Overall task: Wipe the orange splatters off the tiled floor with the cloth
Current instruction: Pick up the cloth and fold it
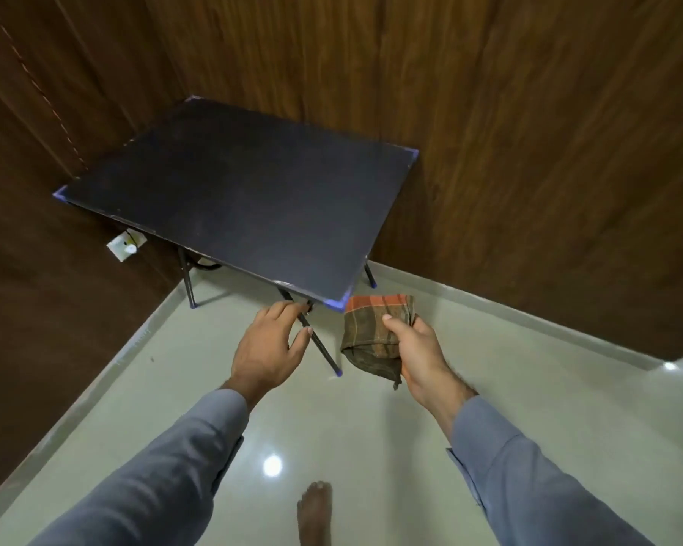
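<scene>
Dark wood panelling wraps the corner here, and below it a pale glossy floor throws back two bright glints of light. Tucked into that corner stands a black table with blue caps on its corners and on the tips of its thin dark legs. On the left wall, low beside the table, sits a white socket with something plugged in.

Both arms come in from the bottom in grey-blue sleeves. The left hand hangs out in front of the table's near leg, fingers spread and relaxed, gripping nothing; whether the fingertips touch the leg I cannot tell. The right hand has the cloth, thumb pressed on top and fingers curled underneath, so it's a firm grasp. The cloth is folded, brownish-green check with an orange band along its far edge, held up in the air just right of the table's near corner, well above the floor. A loose corner droops down beside the wrist.

Down at the bottom edge, a bare foot is planted on the floor between the two arms. No orange splatters can be made out on the stretch of floor in view
</scene>
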